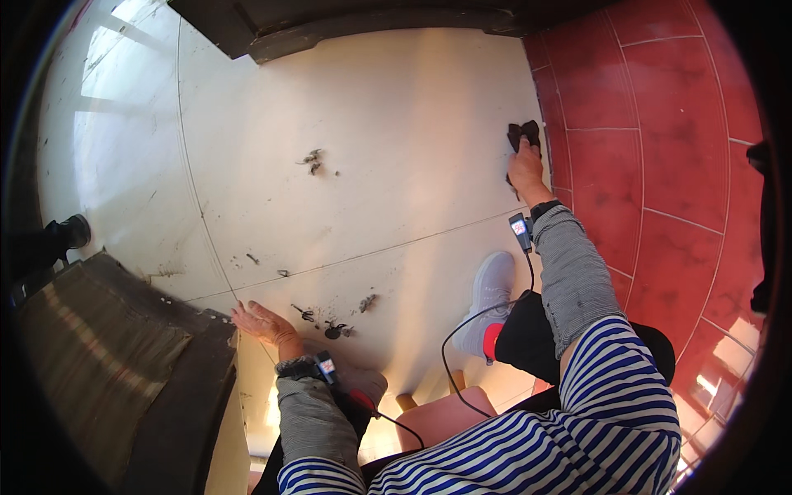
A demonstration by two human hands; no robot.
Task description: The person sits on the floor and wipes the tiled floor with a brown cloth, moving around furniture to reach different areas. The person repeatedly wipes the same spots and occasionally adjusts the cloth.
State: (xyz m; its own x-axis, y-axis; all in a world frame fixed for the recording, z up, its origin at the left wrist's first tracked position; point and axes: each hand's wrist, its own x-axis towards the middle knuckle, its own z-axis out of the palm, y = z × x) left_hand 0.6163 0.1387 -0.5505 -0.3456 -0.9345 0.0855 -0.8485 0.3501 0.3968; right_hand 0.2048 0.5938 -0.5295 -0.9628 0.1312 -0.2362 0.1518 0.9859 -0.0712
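My right hand [527,162] grips a dark cloth [525,133] against the pale tiled floor, close to the red-tiled wall or floor edge on the right. Part of the cloth is hidden under the palm. Near the corner of a dark wooden furniture piece [226,318] on the left, my left hand [263,325] is spread with nothing in it. Clumps of grey debris [314,162] lie mid-floor, and more dark debris [335,329] is scattered just right of my left hand. Both wrists wear black straps with small devices and cables.
A pink stool [445,417] stands between my legs, near my grey shoe [495,281]. Dark wooden furniture [371,23] borders the top. Red tiles [668,154] run along the right. A black object [74,232] stands at the left edge.
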